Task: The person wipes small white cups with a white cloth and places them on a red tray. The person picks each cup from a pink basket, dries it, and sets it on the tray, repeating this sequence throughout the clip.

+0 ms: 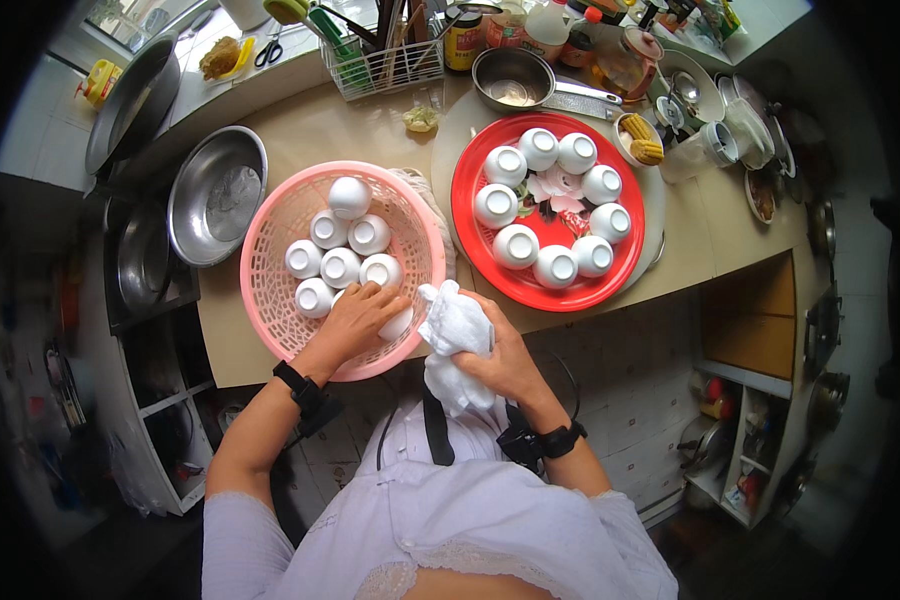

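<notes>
My left hand [364, 315] reaches into a pink plastic basket [259, 300], its fingers over white cups near the front rim. Part of one white cup [396, 324] shows beside the fingers; whether they grip it is hidden. Several more white cups [340, 268] lie in the basket, most with their bases up. Just right of the basket, my right hand [506, 349] is closed on a bunched white cloth [456, 322]. Farther right, a red floral tray [487, 277] carries a ring of upturned white cups [556, 266].
A metal basin [195, 225] stands left of the basket. Behind the tray are a saucepan [495, 71], a grater [581, 101] and a bowl with corn [637, 139]. A wire utensil rack [382, 71] and jars line the back. The counter's front edge [682, 289] runs before me.
</notes>
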{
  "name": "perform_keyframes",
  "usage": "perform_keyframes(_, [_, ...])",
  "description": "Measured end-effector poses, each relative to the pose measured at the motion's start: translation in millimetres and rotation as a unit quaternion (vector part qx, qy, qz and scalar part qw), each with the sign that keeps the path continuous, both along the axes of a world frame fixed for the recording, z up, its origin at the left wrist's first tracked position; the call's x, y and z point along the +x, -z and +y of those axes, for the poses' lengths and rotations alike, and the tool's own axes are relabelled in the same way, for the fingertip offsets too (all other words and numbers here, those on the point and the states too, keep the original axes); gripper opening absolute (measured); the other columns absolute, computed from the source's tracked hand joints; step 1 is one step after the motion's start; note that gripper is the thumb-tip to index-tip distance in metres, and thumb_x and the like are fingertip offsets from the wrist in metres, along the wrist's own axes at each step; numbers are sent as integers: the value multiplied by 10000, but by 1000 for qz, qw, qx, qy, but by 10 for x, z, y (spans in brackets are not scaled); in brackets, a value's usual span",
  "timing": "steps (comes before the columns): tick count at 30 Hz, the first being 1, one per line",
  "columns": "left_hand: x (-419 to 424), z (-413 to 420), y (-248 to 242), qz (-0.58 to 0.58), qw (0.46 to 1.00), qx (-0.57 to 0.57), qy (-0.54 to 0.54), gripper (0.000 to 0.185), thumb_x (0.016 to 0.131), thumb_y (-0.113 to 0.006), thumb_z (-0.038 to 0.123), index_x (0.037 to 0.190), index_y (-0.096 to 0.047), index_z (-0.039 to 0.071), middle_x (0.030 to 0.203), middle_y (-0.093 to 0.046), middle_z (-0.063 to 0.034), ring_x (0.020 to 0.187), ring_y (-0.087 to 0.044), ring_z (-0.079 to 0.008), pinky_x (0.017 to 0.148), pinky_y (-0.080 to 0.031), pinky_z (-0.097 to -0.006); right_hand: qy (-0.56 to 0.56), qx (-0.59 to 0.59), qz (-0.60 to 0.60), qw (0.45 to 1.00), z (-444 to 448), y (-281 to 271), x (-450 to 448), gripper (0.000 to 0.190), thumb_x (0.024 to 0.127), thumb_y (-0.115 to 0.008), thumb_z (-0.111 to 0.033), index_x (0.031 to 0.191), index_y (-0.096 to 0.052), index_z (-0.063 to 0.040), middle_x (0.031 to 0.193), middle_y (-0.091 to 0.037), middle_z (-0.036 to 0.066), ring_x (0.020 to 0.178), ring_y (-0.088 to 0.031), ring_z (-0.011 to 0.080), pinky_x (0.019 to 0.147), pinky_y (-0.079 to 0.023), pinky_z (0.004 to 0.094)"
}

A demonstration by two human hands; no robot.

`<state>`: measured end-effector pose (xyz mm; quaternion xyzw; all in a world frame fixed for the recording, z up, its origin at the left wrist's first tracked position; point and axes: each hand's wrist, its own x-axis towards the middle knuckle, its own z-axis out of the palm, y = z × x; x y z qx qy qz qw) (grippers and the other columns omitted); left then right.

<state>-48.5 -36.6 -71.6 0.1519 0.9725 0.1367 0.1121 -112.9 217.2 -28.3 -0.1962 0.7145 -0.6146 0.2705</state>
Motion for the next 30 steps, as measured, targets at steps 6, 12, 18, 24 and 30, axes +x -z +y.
perform_keyframes(6, [1, -12, -198, 48, 997, 28, -59, 721, 531, -818, 191, 1198, -556, 112, 1149, -584, -75, 1059, -552, -274, 888, -426, -390, 8, 22, 12, 1000, -7, -37, 2, 696, 729, -723, -133, 1353, -434, -26, 1202, -557, 182, 1132, -572, 305, 979, -447, 390])
perform_keyframes(12, [163, 135, -472, 100, 972, 164, -133, 758, 565, -841, 220, 1215, -512, 13, 1101, -575, -196, 1036, -552, -376, 905, -464, -451, -9, 1, 85, 996, -185, -45, 48, 679, 774, -748, -150, 1371, -448, -26, 1256, -517, 202, 1161, -547, 350, 984, -443, 396])
perform_keyframes(18, [300, 400, -506, 41, 934, 287, -209, 716, 619, -846, 239, 1210, -512, 11, 1104, -584, -192, 1031, -572, -382, 888, -471, -449, -44, -60, 43, 996, -438, -38, 146, 528, 895, -662, -253, 1318, -500, 17, 1297, -494, 208, 1220, -483, 348, 1029, -398, 396])
perform_keyframes(24, [340, 327, -597, 66, 924, 299, -230, 743, 627, -853, 232, 1255, -517, 20, 1120, -585, -182, 1061, -576, -380, 899, -479, -441, -104, -25, 69, 992, -381, -151, 99, 545, 860, -685, -415, 1190, -604, 11, 1164, -616, 201, 1089, -573, 362, 942, -459, 410])
perform_keyframes(30, [417, 311, -748, 33, 954, 270, -129, 806, 618, -863, 214, 1314, -513, 5, 1241, -543, -196, 1112, -582, -380, 942, -485, -429, -267, 22, -77, 960, -378, -128, 70, 681, 720, -782, -548, 1131, -631, -27, 1013, -688, 175, 968, -660, 342, 859, -504, 412])
